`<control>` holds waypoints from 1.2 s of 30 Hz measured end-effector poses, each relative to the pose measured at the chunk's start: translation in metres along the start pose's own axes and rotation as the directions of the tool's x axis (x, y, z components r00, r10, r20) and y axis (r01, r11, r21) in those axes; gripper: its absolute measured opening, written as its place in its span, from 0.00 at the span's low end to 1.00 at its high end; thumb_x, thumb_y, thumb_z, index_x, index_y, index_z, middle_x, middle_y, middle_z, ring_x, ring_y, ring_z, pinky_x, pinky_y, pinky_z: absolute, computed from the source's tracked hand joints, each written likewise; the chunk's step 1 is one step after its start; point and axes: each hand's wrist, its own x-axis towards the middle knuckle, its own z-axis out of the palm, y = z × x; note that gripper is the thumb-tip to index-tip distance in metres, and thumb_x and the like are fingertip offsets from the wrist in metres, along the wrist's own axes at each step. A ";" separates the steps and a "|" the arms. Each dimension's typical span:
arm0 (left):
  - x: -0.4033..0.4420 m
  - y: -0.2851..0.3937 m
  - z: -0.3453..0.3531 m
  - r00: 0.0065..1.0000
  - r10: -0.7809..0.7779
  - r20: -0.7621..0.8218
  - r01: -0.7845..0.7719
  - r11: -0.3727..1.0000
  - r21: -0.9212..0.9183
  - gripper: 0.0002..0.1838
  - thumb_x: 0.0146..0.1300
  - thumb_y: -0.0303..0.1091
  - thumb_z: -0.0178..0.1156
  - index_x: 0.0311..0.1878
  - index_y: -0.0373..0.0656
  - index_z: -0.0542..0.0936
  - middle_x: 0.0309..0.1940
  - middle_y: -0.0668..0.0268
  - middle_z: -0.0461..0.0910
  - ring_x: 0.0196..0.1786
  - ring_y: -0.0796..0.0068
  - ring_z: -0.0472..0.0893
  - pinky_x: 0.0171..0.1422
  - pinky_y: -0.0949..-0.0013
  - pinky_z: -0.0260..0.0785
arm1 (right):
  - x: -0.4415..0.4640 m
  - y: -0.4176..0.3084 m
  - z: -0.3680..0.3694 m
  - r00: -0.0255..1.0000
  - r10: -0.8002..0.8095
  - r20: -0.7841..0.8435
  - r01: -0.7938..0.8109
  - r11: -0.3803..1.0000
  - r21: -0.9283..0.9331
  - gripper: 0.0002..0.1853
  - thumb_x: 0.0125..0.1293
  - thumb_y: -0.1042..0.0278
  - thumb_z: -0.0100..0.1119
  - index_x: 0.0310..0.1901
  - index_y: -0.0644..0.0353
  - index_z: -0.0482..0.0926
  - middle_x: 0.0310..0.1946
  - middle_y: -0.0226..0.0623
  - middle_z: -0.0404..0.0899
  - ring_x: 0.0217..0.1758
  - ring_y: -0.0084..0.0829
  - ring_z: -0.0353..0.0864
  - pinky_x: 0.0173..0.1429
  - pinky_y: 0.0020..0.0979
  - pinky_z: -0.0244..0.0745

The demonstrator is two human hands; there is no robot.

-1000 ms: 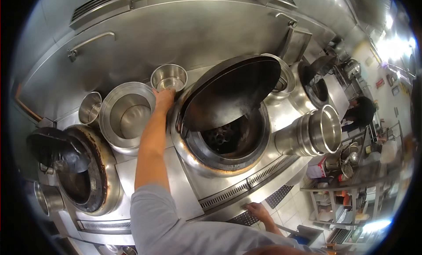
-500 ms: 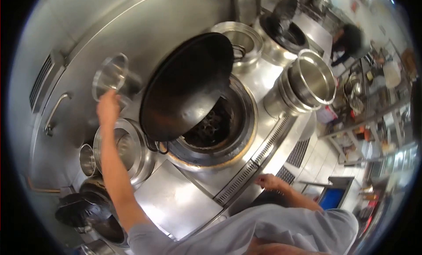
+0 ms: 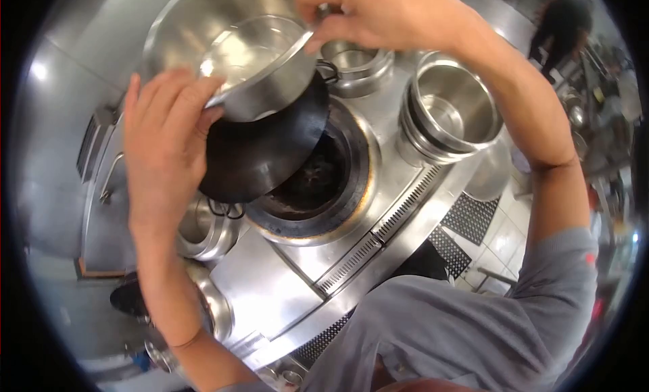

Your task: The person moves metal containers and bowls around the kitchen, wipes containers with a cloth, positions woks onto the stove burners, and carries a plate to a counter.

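Note:
A round steel pot [image 3: 270, 98] is held up and tilted in front of the steel wall, above a black wok. My left hand [image 3: 165, 125] grips its left rim, fingers over the edge and thumb below. At the opposite side, my right hand [image 3: 365, 17] pinches the rim. Behind the pot a wider shiny steel curve [image 3: 179, 37] shows; whether it is another vessel or a reflection, I cannot tell. The black wok [image 3: 263, 152] stands tilted over the burner opening [image 3: 314, 179], partly hidden by the pot.
Stacked steel pots [image 3: 453, 105] stand right of the burner. Another steel pot [image 3: 358, 64] sits behind it, and a pot [image 3: 199, 226] stands left of the wok. A slotted drain [image 3: 378, 236] runs along the counter front. A person in dark clothes [image 3: 564, 30] is far right.
My right hand has risen from the counter's front edge to the pot's rim. My left hand has come from beside the wall to grip the pot, now raised close to me. The view has shifted.

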 end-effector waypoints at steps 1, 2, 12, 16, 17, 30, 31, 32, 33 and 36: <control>0.005 0.005 0.010 0.991 -0.061 -0.119 0.053 0.996 -0.070 0.20 0.56 0.17 0.55 0.53 0.42 0.76 0.54 0.56 0.74 0.60 0.53 0.72 0.69 0.58 0.57 | 0.004 0.028 0.006 0.992 -0.099 -0.076 0.105 0.991 0.079 0.17 0.56 0.55 0.66 0.33 0.64 0.79 0.29 0.46 0.83 0.34 0.45 0.84 0.40 0.44 0.77; 0.002 0.012 0.018 0.990 -0.077 -0.117 0.074 0.997 -0.033 0.20 0.56 0.17 0.55 0.53 0.42 0.76 0.54 0.56 0.74 0.60 0.53 0.72 0.69 0.58 0.57 | 0.012 0.058 0.019 0.984 -0.099 -0.151 0.115 0.988 0.103 0.17 0.57 0.56 0.66 0.40 0.61 0.79 0.29 0.44 0.83 0.36 0.45 0.83 0.41 0.42 0.77; -0.235 0.258 0.114 0.354 -0.063 0.933 0.903 -0.237 -0.358 0.14 0.68 0.35 0.57 0.54 0.43 0.78 0.43 0.65 0.82 0.42 0.77 0.77 0.48 0.70 0.71 | 0.164 0.245 0.169 0.954 0.283 0.100 -0.296 0.840 0.455 0.11 0.59 0.61 0.64 0.35 0.61 0.82 0.27 0.44 0.83 0.22 0.34 0.84 0.32 0.33 0.80; -0.233 0.320 0.106 -0.001 -0.078 0.997 0.905 -0.424 -0.032 0.16 0.68 0.41 0.56 0.54 0.44 0.79 0.42 0.65 0.83 0.42 0.74 0.78 0.51 0.70 0.69 | 0.204 0.266 0.287 0.977 0.162 0.139 -0.206 0.888 0.412 0.09 0.57 0.66 0.65 0.31 0.64 0.80 0.21 0.42 0.82 0.20 0.33 0.83 0.30 0.33 0.79; -0.235 0.322 0.106 -0.058 -0.097 0.994 0.885 -0.466 0.006 0.15 0.68 0.40 0.56 0.53 0.44 0.79 0.42 0.65 0.83 0.41 0.75 0.78 0.50 0.70 0.69 | 0.207 0.268 0.313 0.977 0.161 0.141 -0.204 0.900 0.386 0.09 0.55 0.66 0.66 0.32 0.64 0.81 0.23 0.42 0.82 0.22 0.35 0.83 0.32 0.34 0.79; -0.309 0.395 0.097 -0.344 -0.083 0.935 0.665 -0.724 0.180 0.09 0.61 0.32 0.59 0.42 0.41 0.80 0.34 0.65 0.83 0.31 0.77 0.77 0.37 0.73 0.69 | 0.204 0.274 0.214 0.896 0.123 0.427 -0.257 0.927 0.274 0.12 0.61 0.63 0.55 0.40 0.61 0.83 0.23 0.37 0.82 0.22 0.29 0.79 0.29 0.34 0.74; -0.319 0.404 0.096 -0.328 -0.082 0.941 0.669 -0.723 0.170 0.08 0.61 0.32 0.59 0.41 0.41 0.80 0.34 0.65 0.83 0.30 0.78 0.77 0.36 0.73 0.69 | 0.197 0.278 0.184 0.937 0.099 0.335 -0.174 0.964 0.201 0.18 0.64 0.53 0.58 0.41 0.61 0.83 0.24 0.38 0.82 0.22 0.30 0.79 0.30 0.35 0.75; -0.330 0.414 0.095 -0.320 -0.077 0.944 0.664 -0.729 0.165 0.08 0.60 0.31 0.60 0.41 0.41 0.80 0.33 0.65 0.83 0.30 0.78 0.77 0.35 0.74 0.69 | 0.174 0.269 0.145 0.957 0.149 0.250 -0.196 0.965 0.173 0.21 0.63 0.49 0.58 0.40 0.61 0.83 0.25 0.38 0.82 0.25 0.31 0.80 0.32 0.35 0.75; -0.343 0.427 0.095 -0.299 -0.071 0.952 0.670 -0.726 0.156 0.07 0.60 0.31 0.60 0.40 0.41 0.81 0.33 0.65 0.83 0.29 0.78 0.77 0.34 0.74 0.69 | 0.157 0.258 0.112 0.972 0.177 0.153 -0.200 0.969 0.147 0.24 0.63 0.44 0.59 0.40 0.62 0.83 0.27 0.39 0.83 0.27 0.31 0.81 0.34 0.35 0.76; -0.399 0.457 0.090 0.021 -0.139 0.990 0.865 -0.494 -0.087 0.06 0.58 0.29 0.61 0.37 0.40 0.81 0.31 0.65 0.83 0.27 0.79 0.77 0.31 0.75 0.69 | 0.068 0.167 0.008 0.975 0.213 -0.067 -0.215 0.976 -0.025 0.24 0.58 0.45 0.59 0.38 0.62 0.83 0.39 0.50 0.83 0.44 0.48 0.83 0.49 0.46 0.77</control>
